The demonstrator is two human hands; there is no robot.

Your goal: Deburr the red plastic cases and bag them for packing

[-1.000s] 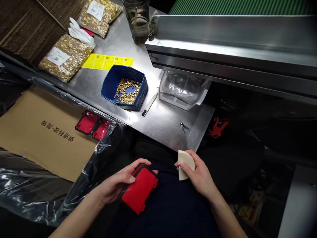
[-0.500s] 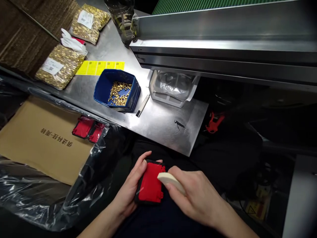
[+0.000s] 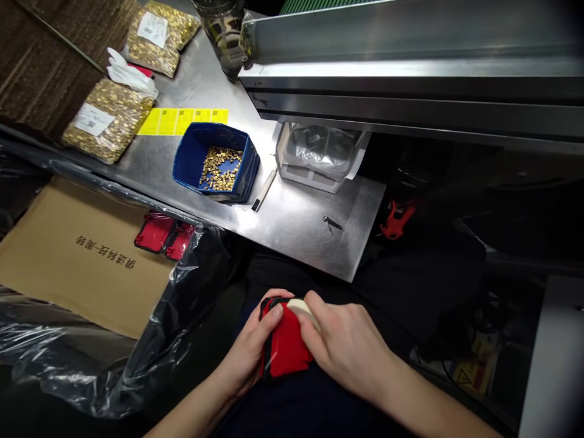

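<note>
My left hand (image 3: 249, 347) is wrapped round a red case with a black edge (image 3: 287, 344), its thumb lying on the red face near the upper left corner. The case is tilted above my lap. In my right hand (image 3: 344, 340) is a cream-coloured tool (image 3: 302, 308), whose rounded tip lies against the upper part of the case. My right fingers cover the rest of the tool and the case's right edge.
On the metal table (image 3: 301, 237) are a blue bin (image 3: 182, 161) of small brass parts, a white-handled knife (image 3: 264, 190), a grey tray (image 3: 310, 176) and nail clippers (image 3: 332, 222). Left, red cases (image 3: 155, 232) lie on cardboard (image 3: 82, 255) in a plastic-lined box.
The case has tilted and shifted slightly right in my left hand. My right hand has moved up a little, bringing the cream tool from the case's right edge to its upper part.
</note>
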